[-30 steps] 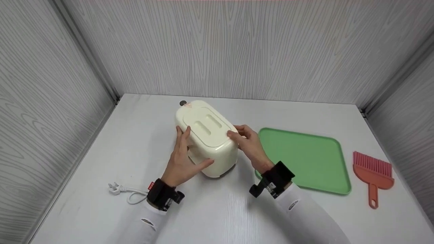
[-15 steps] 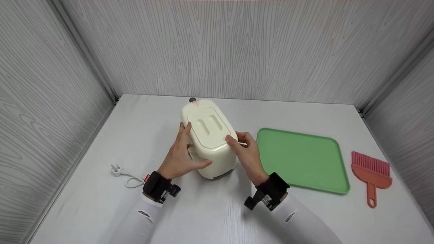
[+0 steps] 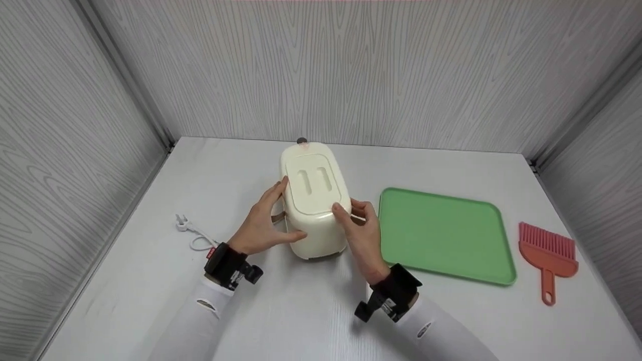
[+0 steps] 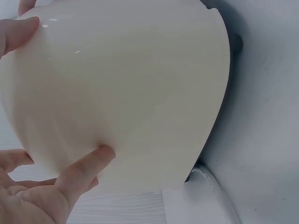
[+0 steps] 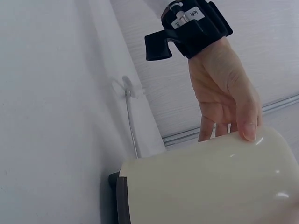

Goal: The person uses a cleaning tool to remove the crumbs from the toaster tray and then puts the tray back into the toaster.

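A cream toaster [image 3: 315,185] with its lid on stands at the middle of the table, its long side running away from me. Two oblong recesses mark the lid, and a dark knob [image 3: 302,141] shows at the far end. My left hand [image 3: 258,225] holds the near left corner, thumb on the near end and fingers along the left side. At the near right corner my right hand [image 3: 363,235] grips it, thumb on the lid's edge and fingers on the right side. In the left wrist view the toaster's cream wall [image 4: 140,93] fills most of the picture.
A white plug [image 3: 183,223] on a thin cord lies to the left, partly behind my left wrist. To the right is a green tray [image 3: 446,235]. Farther right lies a red brush [image 3: 548,255]. Wood-grain panels [image 3: 321,70] close off the back and sides.
The toaster has turned clockwise, its far end swinging right, with both hands staying on it. Its plug has slid away from me and slightly right.
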The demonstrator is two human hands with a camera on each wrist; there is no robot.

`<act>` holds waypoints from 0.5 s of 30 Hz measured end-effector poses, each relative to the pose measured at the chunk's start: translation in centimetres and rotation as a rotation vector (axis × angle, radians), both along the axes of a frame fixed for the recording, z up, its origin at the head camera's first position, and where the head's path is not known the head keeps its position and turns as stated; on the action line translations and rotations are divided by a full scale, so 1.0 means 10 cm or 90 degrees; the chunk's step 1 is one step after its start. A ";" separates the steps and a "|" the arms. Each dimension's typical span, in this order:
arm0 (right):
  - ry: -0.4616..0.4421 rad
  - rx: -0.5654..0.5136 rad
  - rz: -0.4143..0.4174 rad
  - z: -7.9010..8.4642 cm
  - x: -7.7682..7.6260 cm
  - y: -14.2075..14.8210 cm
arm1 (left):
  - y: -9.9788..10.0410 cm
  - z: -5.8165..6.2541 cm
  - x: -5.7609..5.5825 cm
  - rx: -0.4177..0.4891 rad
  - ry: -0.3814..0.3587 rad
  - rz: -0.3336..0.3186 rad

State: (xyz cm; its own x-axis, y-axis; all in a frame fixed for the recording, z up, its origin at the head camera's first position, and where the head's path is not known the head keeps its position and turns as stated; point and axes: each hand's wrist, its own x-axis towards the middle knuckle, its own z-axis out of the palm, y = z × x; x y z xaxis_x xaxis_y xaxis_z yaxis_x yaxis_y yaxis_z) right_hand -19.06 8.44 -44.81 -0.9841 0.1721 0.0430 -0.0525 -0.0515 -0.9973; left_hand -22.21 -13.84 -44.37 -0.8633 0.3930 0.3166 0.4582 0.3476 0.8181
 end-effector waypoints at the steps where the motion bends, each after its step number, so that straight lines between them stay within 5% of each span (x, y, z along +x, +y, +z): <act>1: -0.002 -0.002 -0.002 0.00 0.00 0.00 | 0.00 0.02 -0.01 0.004 0.005 -0.011; 8: -0.007 -0.008 -0.011 0.01 0.03 -0.05 | 0.02 0.32 0.06 -0.011 0.026 -0.064; 15: 0.010 0.002 -0.019 -0.01 0.05 -0.09 | 0.01 0.39 0.06 -0.009 0.003 -0.079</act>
